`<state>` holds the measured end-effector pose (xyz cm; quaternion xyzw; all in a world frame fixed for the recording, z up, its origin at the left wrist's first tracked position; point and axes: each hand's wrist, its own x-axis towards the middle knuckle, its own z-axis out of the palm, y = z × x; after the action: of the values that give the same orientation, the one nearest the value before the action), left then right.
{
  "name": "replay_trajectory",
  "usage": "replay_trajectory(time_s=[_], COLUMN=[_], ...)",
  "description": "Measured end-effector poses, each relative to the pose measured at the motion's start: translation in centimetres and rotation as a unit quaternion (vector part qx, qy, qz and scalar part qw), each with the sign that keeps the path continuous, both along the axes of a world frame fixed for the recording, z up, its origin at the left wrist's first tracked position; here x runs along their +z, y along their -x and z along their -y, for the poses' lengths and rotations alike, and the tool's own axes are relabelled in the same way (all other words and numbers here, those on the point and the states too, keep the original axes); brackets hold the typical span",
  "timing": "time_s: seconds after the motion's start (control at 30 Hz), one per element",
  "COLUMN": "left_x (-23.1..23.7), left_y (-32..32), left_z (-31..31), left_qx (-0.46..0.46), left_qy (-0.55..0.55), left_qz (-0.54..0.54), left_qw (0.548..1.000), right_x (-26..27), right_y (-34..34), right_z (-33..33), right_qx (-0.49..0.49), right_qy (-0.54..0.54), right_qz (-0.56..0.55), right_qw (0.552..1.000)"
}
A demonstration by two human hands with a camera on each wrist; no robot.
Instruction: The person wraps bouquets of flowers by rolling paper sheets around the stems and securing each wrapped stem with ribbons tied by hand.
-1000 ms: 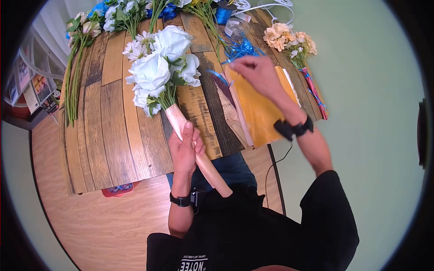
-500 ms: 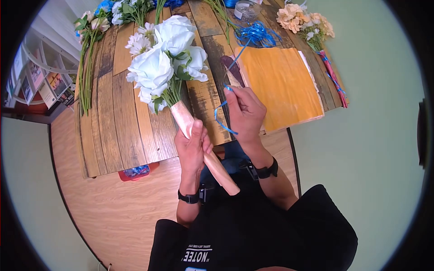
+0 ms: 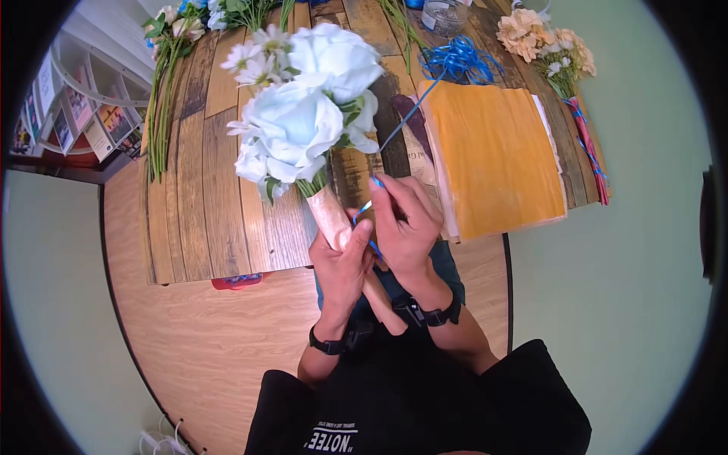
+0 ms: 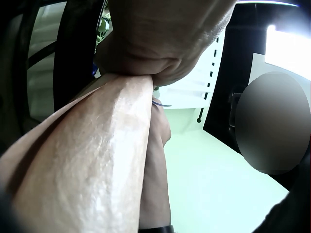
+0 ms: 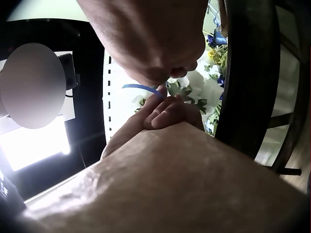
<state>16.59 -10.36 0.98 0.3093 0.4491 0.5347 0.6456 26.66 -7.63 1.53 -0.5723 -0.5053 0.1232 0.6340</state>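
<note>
The left hand [image 3: 339, 267] grips the paper-wrapped handle [image 3: 329, 218] of a bouquet, whose pale blue roses [image 3: 297, 125] tilt up and left over the table. Right beside it, the right hand [image 3: 410, 233] pinches a blue ribbon [image 3: 413, 114] between thumb and forefinger. From that pinch the ribbon runs up to a tangled blue heap [image 3: 459, 59], while its loose end hangs by the left thumb and the wrapping. In the left wrist view the wrapping [image 4: 92, 160] fills the lower left. A blue ribbon end [image 5: 141, 88] shows between the hands in the right wrist view.
Yellow wrapping sheets [image 3: 493, 159] lie on the wooden table [image 3: 205, 220] right of the hands. Beyond them is a peach bouquet [image 3: 572, 91]. Green stems [image 3: 160, 114] lie at the left, and a glass jar [image 3: 444, 17] stands at the back.
The right hand has come from the blue heap to the left hand, drawing the ribbon along. The left hand still grips the bouquet. The head view has shifted.
</note>
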Motion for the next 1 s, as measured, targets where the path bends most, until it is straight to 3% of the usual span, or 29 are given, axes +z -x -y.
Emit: replay_trajectory(time_s=[0.27,0.33,0.47,0.53,0.57,0.63,0.67,0.73,0.87,1.0], left_x=[0.6,0.8,1.0,1.1,1.2,1.4,1.6,1.9,2.6,3.4], left_y=[0.5,1.0,2.4,2.9,3.2,3.7,3.8,4.2,4.7,4.7], left_z=[-0.5,-0.9,-1.4,-1.6,-1.6,-1.5,-1.5,-1.4,-0.9,-0.6], left_qx=[-0.01,-0.009,-0.047,-0.062,-0.078,-0.094,-0.108,-0.122,-0.153,-0.152], left_qy=[0.009,0.015,-0.004,-0.006,-0.004,-0.002,-0.009,-0.015,-0.018,-0.011], left_qz=[-0.016,-0.015,-0.043,-0.061,-0.075,-0.09,-0.093,-0.097,-0.105,-0.108], left_qw=[1.0,1.0,0.998,0.996,0.994,0.991,0.99,0.988,0.982,0.982], right_x=[-1.4,-1.7,0.2,2.0,2.9,4.2,4.1,3.9,2.9,1.6], right_y=[-1.5,-2.1,-2.7,-3.2,-3.3,-3.5,-3.6,-4.0,-3.5,-3.6], right_z=[0.5,0.9,1.6,2.1,2.4,2.8,2.6,1.9,0.9,0.5], right_qx=[0.026,0.059,0.041,0.002,0.003,0.018,0.019,0.16,0.235,0.243], right_qy=[0.05,0.123,0.155,0.131,0.133,0.013,0.013,-0.076,-0.044,-0.044], right_qz=[-0.122,-0.198,-0.256,-0.15,-0.152,0.06,0.058,0.166,0.198,0.216], right_qw=[0.991,0.971,0.953,0.98,0.979,0.998,0.998,0.97,0.951,0.945])
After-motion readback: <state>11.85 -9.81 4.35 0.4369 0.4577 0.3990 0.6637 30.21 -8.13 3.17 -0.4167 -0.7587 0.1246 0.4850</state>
